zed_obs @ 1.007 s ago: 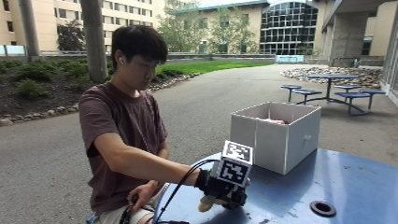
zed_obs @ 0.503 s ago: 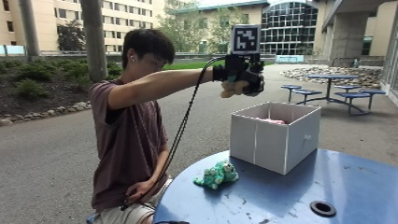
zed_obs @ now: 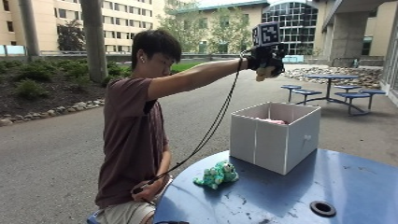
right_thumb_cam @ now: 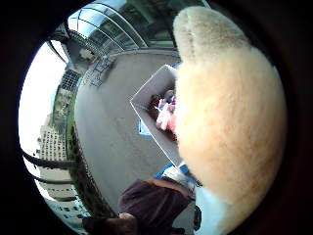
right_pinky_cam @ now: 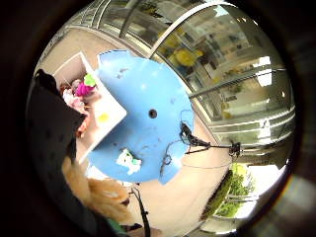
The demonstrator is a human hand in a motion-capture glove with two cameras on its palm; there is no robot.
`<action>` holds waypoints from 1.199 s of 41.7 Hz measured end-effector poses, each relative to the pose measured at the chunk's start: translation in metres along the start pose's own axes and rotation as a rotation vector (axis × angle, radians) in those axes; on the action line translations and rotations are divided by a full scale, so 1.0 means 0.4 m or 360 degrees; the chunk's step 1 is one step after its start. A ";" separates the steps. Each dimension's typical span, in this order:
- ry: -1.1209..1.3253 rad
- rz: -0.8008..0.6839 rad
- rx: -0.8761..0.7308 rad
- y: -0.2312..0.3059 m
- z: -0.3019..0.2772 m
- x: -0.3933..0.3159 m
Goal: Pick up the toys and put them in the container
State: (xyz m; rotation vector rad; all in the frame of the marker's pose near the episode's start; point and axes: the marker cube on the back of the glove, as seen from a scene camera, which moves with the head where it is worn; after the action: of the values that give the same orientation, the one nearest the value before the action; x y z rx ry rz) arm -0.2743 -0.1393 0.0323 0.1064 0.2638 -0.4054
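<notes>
In the outside view my gloved right hand (zed_obs: pixel 266 59) is raised high above the open white box (zed_obs: pixel 273 135) and grips a tan plush toy (zed_obs: pixel 266 73). That plush (right_thumb_cam: pixel 230 112) fills much of the thumb side palm view, with the box (right_thumb_cam: pixel 149 95) far below it. Pink and other toys (right_pinky_cam: pixel 81 91) lie inside the box (right_pinky_cam: pixel 111 118). A green plush toy (zed_obs: pixel 216 175) lies on the round blue table (zed_obs: pixel 280 200) in front of the box, and the little finger side view shows this green toy (right_pinky_cam: pixel 128 161) too.
The table has a hole (zed_obs: pixel 323 208) near its middle. The person's bare left hand (zed_obs: pixel 144 189) hangs by the table's near edge, holding a cable. Picnic tables (zed_obs: pixel 336 91) stand far behind on the pavement.
My hand has risen from the tabletop with the tan plush to high above the box, and since half a second ago has drifted a little further over it. The green toy stays on the table.
</notes>
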 end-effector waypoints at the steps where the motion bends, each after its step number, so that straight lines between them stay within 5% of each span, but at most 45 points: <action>1: -0.0037 0.0017 0.0004 -0.027 0.010 -0.041; 5: -0.0157 0.0081 -0.0061 -0.115 0.065 -0.181; 9: -0.0195 0.0267 -0.0425 -0.165 0.154 -0.248; 14: -0.0237 0.0023 -0.0752 -0.153 0.219 -0.285; 23: -0.0242 0.0019 -0.0612 -0.123 0.186 -0.232; 28: -0.0286 0.0262 -0.0566 -0.108 0.151 -0.190; 33: -0.0242 0.0087 -0.0545 -0.046 0.126 -0.123; 50: -0.0415 0.0478 -0.0395 0.214 -0.022 0.205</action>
State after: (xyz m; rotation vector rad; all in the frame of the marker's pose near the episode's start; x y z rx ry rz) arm -0.1692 -0.0905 0.0056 -0.1493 0.0372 -0.0832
